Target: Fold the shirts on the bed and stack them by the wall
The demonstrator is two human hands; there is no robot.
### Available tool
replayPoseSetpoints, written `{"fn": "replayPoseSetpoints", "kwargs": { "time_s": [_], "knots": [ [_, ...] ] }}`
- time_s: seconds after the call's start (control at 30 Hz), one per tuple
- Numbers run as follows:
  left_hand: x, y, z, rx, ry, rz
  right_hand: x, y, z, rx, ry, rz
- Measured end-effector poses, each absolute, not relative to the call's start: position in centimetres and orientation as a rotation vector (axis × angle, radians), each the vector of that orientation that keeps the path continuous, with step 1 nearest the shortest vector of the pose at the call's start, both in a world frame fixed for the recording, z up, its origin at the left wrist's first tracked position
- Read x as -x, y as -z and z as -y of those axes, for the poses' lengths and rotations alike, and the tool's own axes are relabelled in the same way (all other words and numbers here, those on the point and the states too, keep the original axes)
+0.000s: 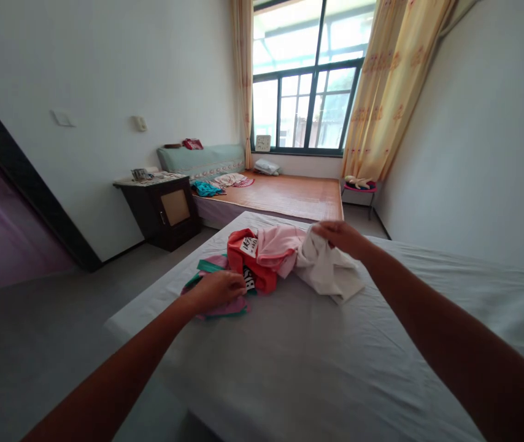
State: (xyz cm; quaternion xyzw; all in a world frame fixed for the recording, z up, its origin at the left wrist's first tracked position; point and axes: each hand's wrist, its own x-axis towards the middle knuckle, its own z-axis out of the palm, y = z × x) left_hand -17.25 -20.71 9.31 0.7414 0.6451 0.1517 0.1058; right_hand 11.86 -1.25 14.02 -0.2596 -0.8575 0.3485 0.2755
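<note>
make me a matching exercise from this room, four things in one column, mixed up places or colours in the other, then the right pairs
Things:
1. clock
2. white cloth
3. cabinet
4. lettered cloth

Places or colours:
A. in the right hand
B. on the windowsill
C. mostly red
D. beside the far bed

Pairs: 1-B, 2-A, 3-D, 4-C

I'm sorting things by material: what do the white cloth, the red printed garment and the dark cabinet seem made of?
White cloth: matt fabric, perhaps cotton; it drapes in soft folds.
Red printed garment: soft, dull fabric, fibre unclear; it lies crumpled.
Dark cabinet: probably dark-finished wood or board, judging by its flat, framed door.
</note>
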Motion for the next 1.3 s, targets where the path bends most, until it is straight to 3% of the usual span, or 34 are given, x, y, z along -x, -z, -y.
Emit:
{"fn": "replayPoseSetpoints", "kwargs": {
  "time_s": [0.2,0.4,0.53,0.7,0.77,0.97,1.13,1.23,1.3],
  "knots": [
    [11.1,-11.2,17.2,-2.193,-1.021,-1.712,-7.5,-24.2,3.4,0.280,-1.016,1.752],
    [7.5,-9.7,13.7,-1.998,-1.267,-1.523,-7.1,-30.4,5.6,0.096,-0.892,1.627],
    [9.3,-10.1,12.7,-1.822,-1.335,-1.473,-8.8,-30.9,4.0,0.030,-0.963,1.587],
    [15.3,-14.4,13.4,-1.434,-1.904,-1.629,-8.9,-28.2,2.3,0.245,-1.062,1.615],
    [17.0,-15.4,14.5,-1.502,-1.808,-1.672,-8.4,-28.7,3.2,0.169,-0.927,1.616],
    [19.7,-11.9,19.7,-1.974,-0.778,-1.803,-7.3,-31.3,4.1,0.042,-0.614,1.431],
    [21.0,-7.1,22.9,-2.042,-0.092,-2.124,-5.5,-23.0,1.0,0.513,-0.614,2.251],
    [21.7,-7.1,23.3,-2.046,-0.058,-2.288,-4.8,-17.7,1.8,0.610,-0.519,2.449],
    [22.5,-9.0,23.1,-2.025,-0.244,-2.257,-4.7,-15.3,3.2,0.523,-0.534,2.584]
  ]
}}
